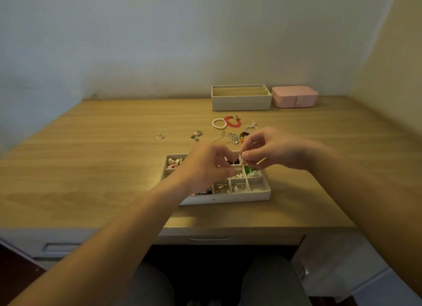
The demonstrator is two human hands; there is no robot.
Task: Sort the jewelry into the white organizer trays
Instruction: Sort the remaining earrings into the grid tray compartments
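1. White or silver, I cannot tell: the small piece (242, 157) is tiny. The right hand (276, 150) pinches it with thumb and curled fingers, almost closed.
2. The left hand (205, 166) curls its fingers right beside the piece. It is blurry, so I cannot tell if it holds the piece too.
3. The piece hangs just above the back boxes of the tray (228, 199).
4. To do this well, I think: pinch softly, go low over a box with pieces like it, then let go.
5. The piece is too small to show which way it points. The tray's long side runs left to right on the table (91, 157).
6. Behind the tray lie a pearl bracelet (219, 124) and a red bracelet (233, 121).
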